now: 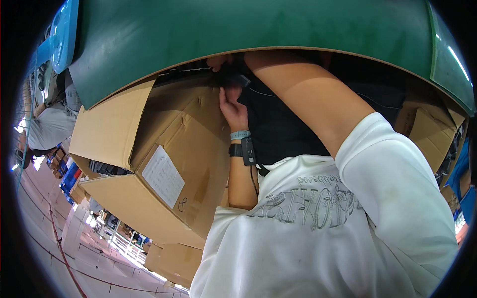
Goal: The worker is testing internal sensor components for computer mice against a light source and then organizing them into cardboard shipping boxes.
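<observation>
Below the near edge of the green table, my left hand [234, 108] is raised with its fingers around a small black object [236, 79]. The object lies in shadow and is blurred, so its kind is unclear. My right forearm reaches in under the table edge, which covers most of that hand. A few bent fingertips, seemingly of my right hand [217, 61], show just beyond the black object. Right beside my left hand stands an open cardboard box [203, 129] with black items inside.
The green tabletop [258, 25] overhangs my hands. A white paper sheet [163, 176] is stuck on the box, and its raised flap [112, 124] stands at the left. Another cardboard box [432, 134] with dark contents is at the right. A person in grey [49, 126] is at the far left.
</observation>
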The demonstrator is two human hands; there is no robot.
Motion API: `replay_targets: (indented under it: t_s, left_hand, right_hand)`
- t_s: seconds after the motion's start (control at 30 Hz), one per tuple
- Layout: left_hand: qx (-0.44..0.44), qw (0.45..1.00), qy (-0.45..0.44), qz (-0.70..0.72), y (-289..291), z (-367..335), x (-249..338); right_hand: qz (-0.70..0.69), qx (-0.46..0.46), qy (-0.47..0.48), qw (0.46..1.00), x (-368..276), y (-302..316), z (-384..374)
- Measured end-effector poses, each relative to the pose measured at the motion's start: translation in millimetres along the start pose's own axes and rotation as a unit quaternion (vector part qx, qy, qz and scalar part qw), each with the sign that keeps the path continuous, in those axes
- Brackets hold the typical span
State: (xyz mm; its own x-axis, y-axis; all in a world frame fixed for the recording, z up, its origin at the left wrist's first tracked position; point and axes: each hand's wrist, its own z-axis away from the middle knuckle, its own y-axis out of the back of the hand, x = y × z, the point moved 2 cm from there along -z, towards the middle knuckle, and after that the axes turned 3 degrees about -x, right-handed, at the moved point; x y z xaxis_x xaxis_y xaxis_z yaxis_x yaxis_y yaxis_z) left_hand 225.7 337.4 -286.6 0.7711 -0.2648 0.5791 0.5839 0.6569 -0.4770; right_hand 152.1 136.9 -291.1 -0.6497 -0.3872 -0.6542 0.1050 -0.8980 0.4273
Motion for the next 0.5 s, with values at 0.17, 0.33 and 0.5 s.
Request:
replay_targets:
  t_s: [0.17, 0.33, 0.5]
  left_hand:
    - [0.013, 1.000, -0.002, -0.005, 6.1, -4.1, -1.9]
    - [-0.005, 1.000, -0.004, -0.007, 4.0, -3.6, -3.7]
    - [0.025, 0.999, -0.013, -0.015, 2.2, -3.0, -4.1]
  right_hand:
    - [-0.003, 0.004, 0.001, 1.000, -0.5, 1.8, 1.4]
    - [-0.004, 0.005, -0.001, 1.000, -1.0, 2.0, 3.0]
    - [-0.010, 0.009, -0.004, 1.000, -2.6, 1.5, 4.8]
